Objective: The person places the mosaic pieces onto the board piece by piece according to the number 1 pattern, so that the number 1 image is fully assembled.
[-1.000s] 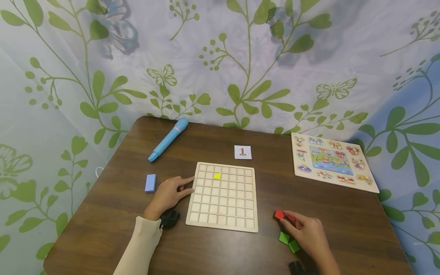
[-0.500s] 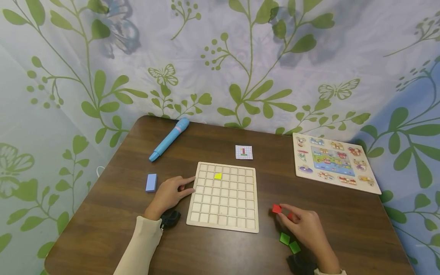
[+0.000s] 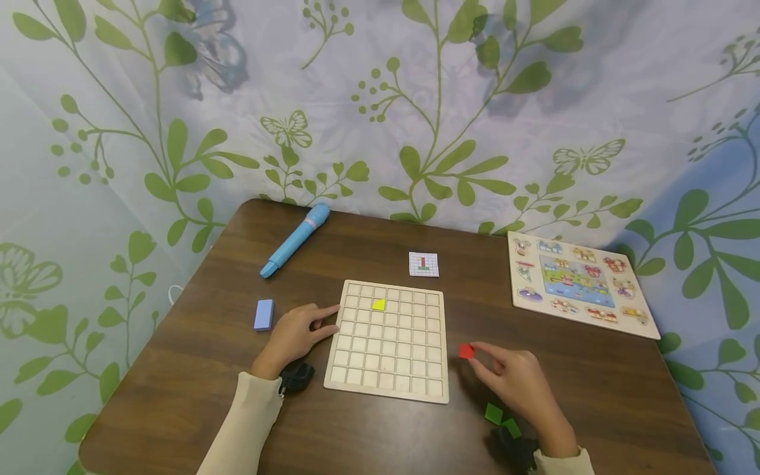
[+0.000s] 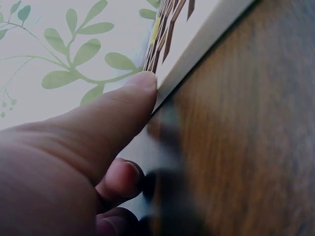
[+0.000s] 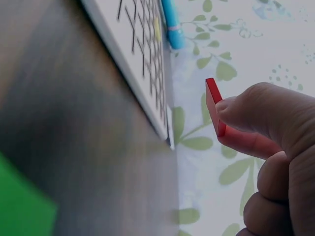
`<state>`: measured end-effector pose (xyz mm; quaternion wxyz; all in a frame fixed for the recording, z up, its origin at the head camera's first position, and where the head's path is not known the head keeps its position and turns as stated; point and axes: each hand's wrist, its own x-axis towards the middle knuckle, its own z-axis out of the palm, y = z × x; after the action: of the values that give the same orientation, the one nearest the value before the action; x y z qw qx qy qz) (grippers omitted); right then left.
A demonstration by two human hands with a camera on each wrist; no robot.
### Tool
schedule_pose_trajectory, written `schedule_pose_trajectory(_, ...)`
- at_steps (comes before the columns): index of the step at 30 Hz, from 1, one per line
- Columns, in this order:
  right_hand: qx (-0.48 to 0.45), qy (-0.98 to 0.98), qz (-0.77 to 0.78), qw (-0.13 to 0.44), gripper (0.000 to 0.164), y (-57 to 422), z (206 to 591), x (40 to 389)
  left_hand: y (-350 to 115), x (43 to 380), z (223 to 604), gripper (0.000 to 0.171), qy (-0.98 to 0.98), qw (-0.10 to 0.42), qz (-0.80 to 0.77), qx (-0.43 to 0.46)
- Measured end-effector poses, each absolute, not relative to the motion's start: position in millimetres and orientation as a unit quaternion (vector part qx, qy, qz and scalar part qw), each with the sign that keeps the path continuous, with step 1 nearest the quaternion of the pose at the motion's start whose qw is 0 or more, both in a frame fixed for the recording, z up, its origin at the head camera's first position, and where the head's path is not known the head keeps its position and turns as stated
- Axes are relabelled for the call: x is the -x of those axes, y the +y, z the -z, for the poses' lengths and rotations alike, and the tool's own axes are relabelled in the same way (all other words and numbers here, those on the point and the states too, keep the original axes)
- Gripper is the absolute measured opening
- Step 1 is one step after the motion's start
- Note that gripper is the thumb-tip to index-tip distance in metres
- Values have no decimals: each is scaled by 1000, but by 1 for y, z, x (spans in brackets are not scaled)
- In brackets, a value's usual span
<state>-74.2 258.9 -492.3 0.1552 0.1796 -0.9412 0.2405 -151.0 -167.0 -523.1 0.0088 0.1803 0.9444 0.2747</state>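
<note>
My right hand (image 3: 518, 382) pinches a thin red square tile (image 3: 466, 351) between thumb and index finger, just right of the wooden grid board (image 3: 386, 382). In the right wrist view the red tile (image 5: 214, 105) is seen nearly edge-on, with the other fingers curled below. A yellow tile (image 3: 379, 304) with one cut corner lies in the board's second row. At the board's left edge, my left hand (image 3: 293, 336) rests with index finger and thumb extended against the rim. Close up, one fingertip (image 4: 142, 81) touches the board's pale side (image 4: 197, 49).
Two green tiles (image 3: 494, 413) lie beside my right wrist. Behind the board is a small printed pattern card (image 3: 432, 271). A blue block (image 3: 264, 315) and a light blue microphone (image 3: 295, 241) lie left. A wooden picture puzzle (image 3: 522, 267) is at the back right, before a leaf-patterned cloth (image 3: 332, 79).
My right hand has lifted the red tile and carried it left and away from me, toward the board. A second red piece seen by the palm earlier is hidden now. The left hand stays put.
</note>
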Motion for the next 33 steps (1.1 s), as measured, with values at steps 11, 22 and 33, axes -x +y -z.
schedule_pose_trajectory(11,-212,-937,-241,139,27,235,479,98,-167,150,526,49,945,5,-275,-180)
schedule_pose_trajectory(22,-228,-925,-271,137,25,214,477,121,-167,150,526,50,944,6,-279,-177)
schedule_pose_trajectory(33,-220,-925,-292,105,26,197,484,141,-168,151,527,50,944,4,-277,-180)
